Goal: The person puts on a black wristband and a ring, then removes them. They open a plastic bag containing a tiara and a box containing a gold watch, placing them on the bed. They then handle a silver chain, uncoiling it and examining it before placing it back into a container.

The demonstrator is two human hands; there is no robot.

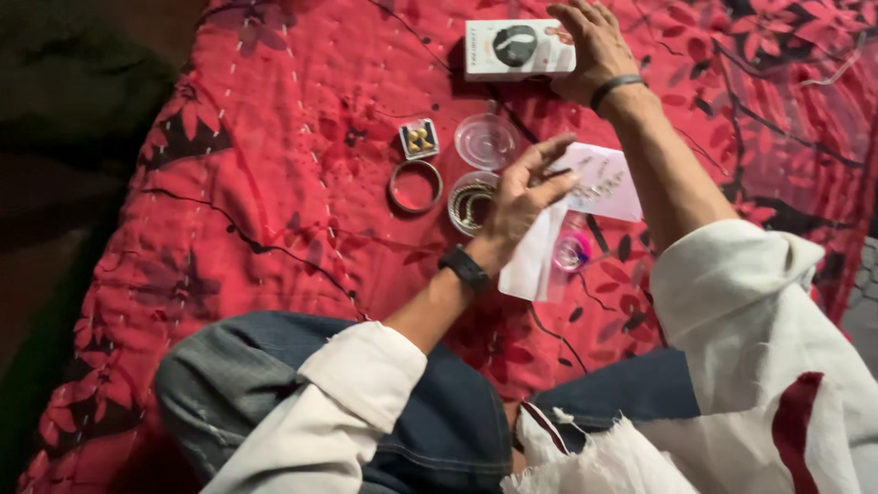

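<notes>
1. Head view looks down on a red flowered quilt [274,210] where a person sits in jeans and white sleeves.
2. Right hand [593,48] reaches far forward, fingers resting on a white box [518,48] with a dark round picture; whether it grips the box I cannot tell.
3. Left hand [526,192] hovers with fingers spread and loose, grasping nothing, just over a round clear tub of bangles [470,203].
4. Clear round lid [486,140] lies just beyond the tub; a loose bangle [415,186] lies beside it, and a small square earring box [419,138] sits near that.
5. Pale pink card of jewellery [604,181] and a clear packet [549,256] with something pink lie between the forearms.
</notes>
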